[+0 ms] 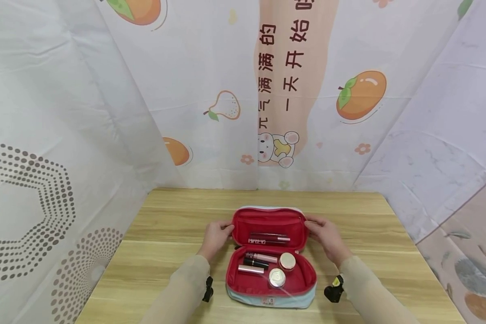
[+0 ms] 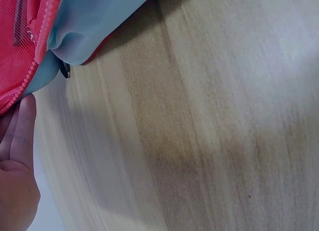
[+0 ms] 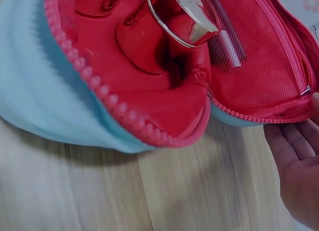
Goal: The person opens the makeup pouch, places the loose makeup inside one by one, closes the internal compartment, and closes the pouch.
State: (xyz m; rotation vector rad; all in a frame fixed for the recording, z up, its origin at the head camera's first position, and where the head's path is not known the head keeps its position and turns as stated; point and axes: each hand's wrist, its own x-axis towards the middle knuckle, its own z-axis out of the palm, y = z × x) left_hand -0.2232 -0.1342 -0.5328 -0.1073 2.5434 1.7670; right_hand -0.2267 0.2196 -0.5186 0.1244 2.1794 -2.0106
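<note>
An unzipped cosmetic bag [image 1: 271, 302], light blue outside and red inside, lies on the table with its lid [image 1: 267, 225] folded back. My left hand [image 1: 216, 236] pinches the lid's left edge, with fingers behind the fabric in the left wrist view. At the lid's right edge my right hand [image 1: 326, 234] holds the rim near a zipper pull [image 3: 306, 90]. Inside the base lie a black tube [image 1: 256, 263], a pale pink tube [image 1: 251, 269], another pink-capped tube [image 1: 266, 258], and two round jars, one cream-lidded [image 1: 287, 261], one silver-lidded [image 1: 276, 278]. Dark slim tubes [image 1: 269, 237] sit behind the lid's mesh.
The wood-grain table [image 1: 166, 252] extends around the bag on both sides. A white printed curtain [image 1: 210, 148] hangs behind it, with more cloth at left and right. Black wrist devices [image 1: 334, 290] sit beside both forearms.
</note>
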